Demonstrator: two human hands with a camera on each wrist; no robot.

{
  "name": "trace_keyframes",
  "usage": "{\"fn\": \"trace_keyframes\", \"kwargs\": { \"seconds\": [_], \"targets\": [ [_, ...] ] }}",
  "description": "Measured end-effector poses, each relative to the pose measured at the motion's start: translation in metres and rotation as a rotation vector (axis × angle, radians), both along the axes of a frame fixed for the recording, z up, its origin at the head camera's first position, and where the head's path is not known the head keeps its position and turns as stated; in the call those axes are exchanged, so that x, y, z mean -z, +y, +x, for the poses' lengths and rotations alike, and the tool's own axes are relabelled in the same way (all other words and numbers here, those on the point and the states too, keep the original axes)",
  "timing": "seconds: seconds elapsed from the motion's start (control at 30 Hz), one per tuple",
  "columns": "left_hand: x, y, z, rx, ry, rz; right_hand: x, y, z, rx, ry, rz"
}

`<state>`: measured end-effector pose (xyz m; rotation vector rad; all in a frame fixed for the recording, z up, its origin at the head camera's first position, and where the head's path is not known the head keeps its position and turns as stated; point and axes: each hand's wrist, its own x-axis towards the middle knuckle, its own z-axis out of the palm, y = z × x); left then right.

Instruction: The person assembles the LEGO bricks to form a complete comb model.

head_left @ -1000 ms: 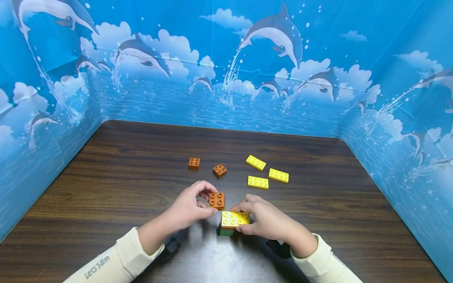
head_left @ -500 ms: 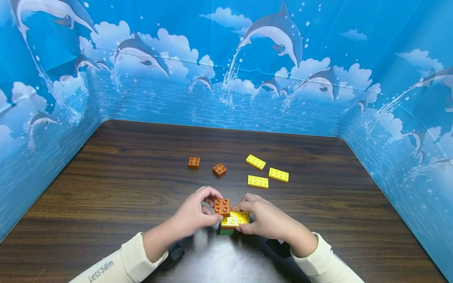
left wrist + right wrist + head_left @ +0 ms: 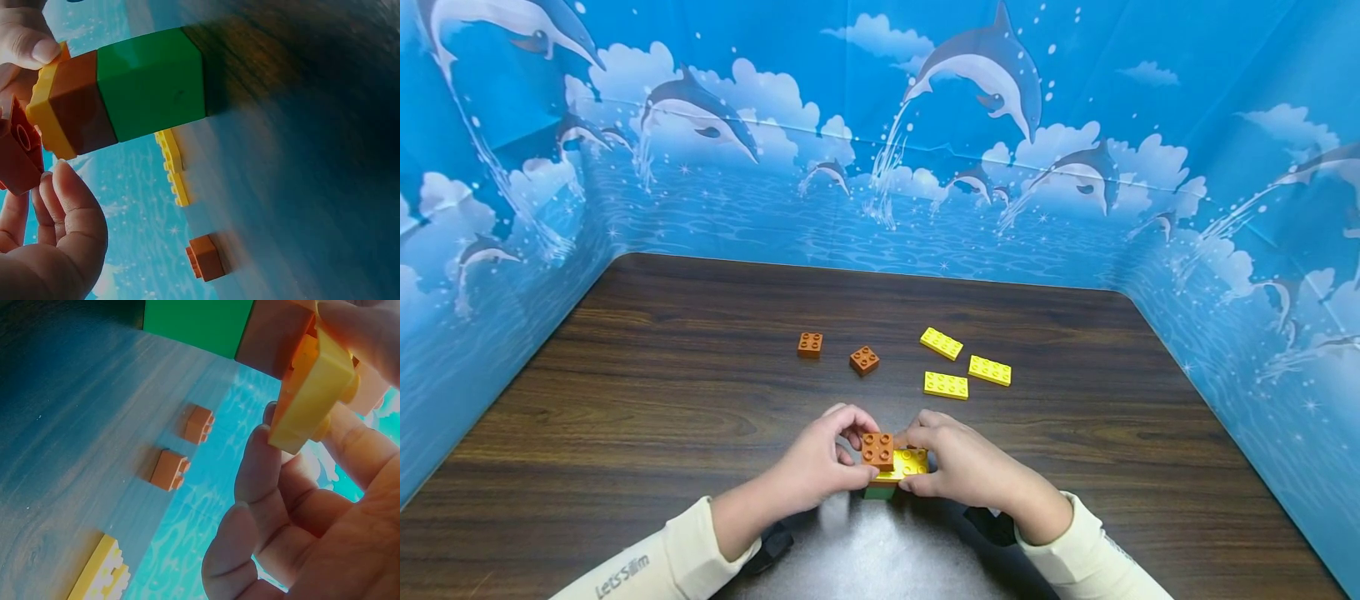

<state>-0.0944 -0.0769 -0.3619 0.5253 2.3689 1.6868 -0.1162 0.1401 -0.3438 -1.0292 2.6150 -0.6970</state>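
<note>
My left hand [image 3: 816,467] pinches a square orange-brown building brick [image 3: 877,451] between thumb and fingers, over the left end of a yellow eight-stud brick [image 3: 913,461]. In the left wrist view that held brick [image 3: 19,153] is tilted, its hollow underside facing the yellow studs at close range. The yellow piece tops a small upright stack, with a brown brick [image 3: 82,105] under it and a green block [image 3: 153,84] at the bottom. My right hand [image 3: 961,462] grips the yellow brick's right end, which overhangs the stack, as the right wrist view shows.
Two loose orange-brown bricks, one at left [image 3: 809,345] and one nearer [image 3: 864,361], lie beyond the hands. Right of them are three thin yellow bricks: a far one [image 3: 942,343], a right one [image 3: 990,371] and a near one [image 3: 946,385]. A dolphin-print curtain [image 3: 880,208] borders the dark wooden table [image 3: 662,400].
My left hand has carried the orange-brown brick right and toward me, from beside the stack to over the yellow brick's left end. The right hand and the stack have stayed put.
</note>
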Motion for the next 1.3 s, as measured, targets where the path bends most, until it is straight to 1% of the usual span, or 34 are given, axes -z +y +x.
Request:
{"fn": "trace_keyframes", "kwargs": {
  "seconds": [0.2,0.4,0.73,0.9,1.17,1.3],
  "targets": [
    [0.0003,0.0020,0.0008,0.006,0.014,-0.023,-0.0004,-0.0005,0.0004,0.006,0.001,-0.006],
    [0.0024,0.0039,0.0014,0.026,0.011,-0.035,-0.0004,-0.0009,0.0002,0.013,-0.016,-0.016],
    [0.0012,0.0074,0.0014,0.009,0.015,-0.062,-0.0006,-0.0016,-0.0010,0.013,-0.026,-0.016],
    [0.0008,0.0082,0.0003,0.009,0.034,-0.081,-0.0009,-0.0012,-0.0013,0.011,-0.027,-0.014],
    [-0.0016,0.0082,-0.0031,0.038,0.051,-0.112,0.0000,-0.0007,-0.0014,0.014,-0.023,-0.007],
    [-0.0038,0.0077,-0.0055,0.048,0.080,-0.133,0.0002,-0.0001,-0.0003,0.011,-0.011,-0.005]
  ]
}}
